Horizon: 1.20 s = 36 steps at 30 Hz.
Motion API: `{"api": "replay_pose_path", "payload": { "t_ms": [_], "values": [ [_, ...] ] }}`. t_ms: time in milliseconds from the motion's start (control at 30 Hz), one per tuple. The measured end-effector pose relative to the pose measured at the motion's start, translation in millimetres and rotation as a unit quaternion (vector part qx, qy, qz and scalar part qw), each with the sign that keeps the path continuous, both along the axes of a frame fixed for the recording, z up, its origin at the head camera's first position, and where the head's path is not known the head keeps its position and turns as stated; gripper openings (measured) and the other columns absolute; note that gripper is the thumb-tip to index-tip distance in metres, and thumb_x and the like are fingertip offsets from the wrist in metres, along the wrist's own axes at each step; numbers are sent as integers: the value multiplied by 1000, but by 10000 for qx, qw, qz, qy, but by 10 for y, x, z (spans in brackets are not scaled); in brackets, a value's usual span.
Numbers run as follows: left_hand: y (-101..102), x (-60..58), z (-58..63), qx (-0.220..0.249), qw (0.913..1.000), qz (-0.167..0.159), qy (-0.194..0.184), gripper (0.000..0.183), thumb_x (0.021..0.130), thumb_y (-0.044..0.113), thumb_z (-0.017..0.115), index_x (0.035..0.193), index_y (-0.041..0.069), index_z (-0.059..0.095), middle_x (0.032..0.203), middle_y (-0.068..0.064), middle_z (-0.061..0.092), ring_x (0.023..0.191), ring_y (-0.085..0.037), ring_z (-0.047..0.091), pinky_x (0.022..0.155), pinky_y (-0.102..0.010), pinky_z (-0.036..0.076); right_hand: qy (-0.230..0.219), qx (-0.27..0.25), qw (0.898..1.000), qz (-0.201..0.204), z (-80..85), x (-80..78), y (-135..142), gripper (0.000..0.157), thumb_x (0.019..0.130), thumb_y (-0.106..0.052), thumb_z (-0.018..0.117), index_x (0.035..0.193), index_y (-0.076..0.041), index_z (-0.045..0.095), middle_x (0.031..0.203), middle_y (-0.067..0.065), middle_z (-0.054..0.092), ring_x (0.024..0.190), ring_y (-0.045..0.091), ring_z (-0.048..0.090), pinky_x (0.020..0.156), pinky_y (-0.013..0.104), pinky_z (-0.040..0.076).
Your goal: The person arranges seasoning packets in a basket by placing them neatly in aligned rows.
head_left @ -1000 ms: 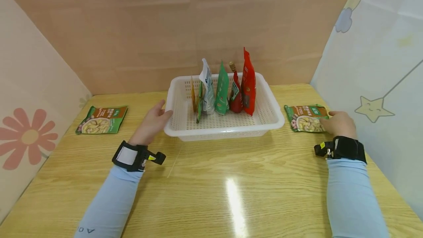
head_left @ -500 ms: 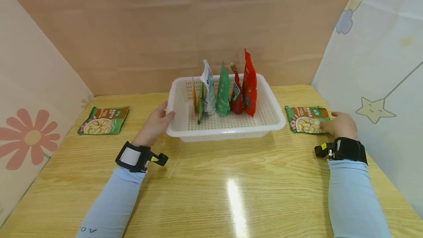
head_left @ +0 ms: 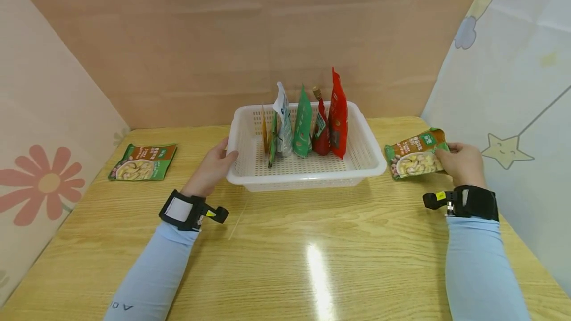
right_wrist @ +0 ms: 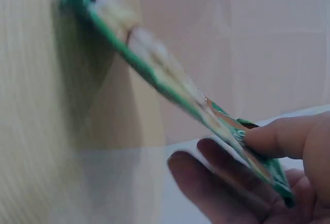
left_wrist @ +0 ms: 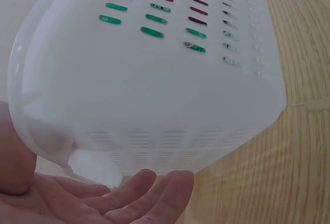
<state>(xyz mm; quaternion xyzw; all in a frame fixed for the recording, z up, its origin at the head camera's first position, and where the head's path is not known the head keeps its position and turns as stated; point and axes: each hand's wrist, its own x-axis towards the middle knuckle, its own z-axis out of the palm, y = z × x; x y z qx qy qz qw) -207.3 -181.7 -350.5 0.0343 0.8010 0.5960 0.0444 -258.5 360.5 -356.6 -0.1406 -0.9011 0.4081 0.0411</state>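
My right hand (head_left: 465, 164) pinches the right end of a green and brown food packet (head_left: 417, 156) with a bowl of food printed on it. In the right wrist view the packet (right_wrist: 154, 74) slants up from the table, the thumb on its printed face and the fingers behind. My left hand (head_left: 211, 167) grips the left end of a white plastic basket (head_left: 308, 177). From the left wrist, the thumb lies at the basket's rim (left_wrist: 18, 80) and the fingers (left_wrist: 172, 195) reach along the outside wall.
Standing in the basket are a red bag (head_left: 338, 118), a red bottle (head_left: 321, 133), a green bag (head_left: 303, 125), a white bag (head_left: 283, 123) and thin packets at the left. A similar food packet (head_left: 142, 162) lies flat on the wooden table (head_left: 276, 241) at far left. Walls enclose the table.
My right hand has lifted the right end of the food packet, which lay flat before and is now tilted. My left hand stays at the basket's left end.
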Motion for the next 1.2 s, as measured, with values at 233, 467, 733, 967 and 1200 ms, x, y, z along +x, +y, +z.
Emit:
{"api": "replay_pose_path", "payload": {
  "t_ms": [233, 467, 733, 967, 1200],
  "values": [
    [-3, -5, -15, 8, 10000, 5, -38, 62, 107, 21, 42, 160, 15, 11, 140, -30, 47, 120, -44, 54, 91, -50, 51, 985, 413, 9943, -38, 228, 64, -142, 55, 103, -38, 43, 140, 2, 51, 120, 30, 61, 63, -2, 50, 51, 26, 44],
    [0, 12, 2, 29, 10000, 29, -62, 62, 107, 22, 43, 160, 14, 12, 140, -30, 47, 120, -44, 54, 93, -54, 50, 1769, 476, 9826, -314, 590, 237, -296, 46, 100, -36, 53, 133, -4, 62, 85, -14, 67, 60, -13, 50, 54, 12, 42],
    [0, 17, 4, -41, 9999, 63, -87, 63, 107, 23, 41, 160, 13, 8, 142, -30, 44, 122, -44, 53, 94, -53, 49, 2534, -23, 9672, -148, 941, 521, -577, 36, 95, -33, 66, 123, -11, 71, 69, -35, 57, 63, -8, 58, 59, 11, 42],
    [-12, 63, 91, -280, 9991, 286, -157, 70, 106, 26, 45, 160, 11, 2, 151, -26, 36, 125, -41, 51, 98, -53, 46, 2746, -82, 9586, 751, 1095, 738, -893, 35, 94, -30, 69, 118, -4, 71, 77, -27, 63, 63, -1, 62, 53, 12, 46],
    [-4, 249, 397, -638, 9943, 606, 609, 71, 105, 26, 49, 160, 10, 6, 157, -21, 26, 139, -37, 36, 108, -53, 36, 2926, 249, 9408, 1691, 1107, 878, -1216, 27, 94, -24, 70, 112, -5, 73, 85, -6, 71, 66, 3, 62, 55, 14, 47]
  ]
}}
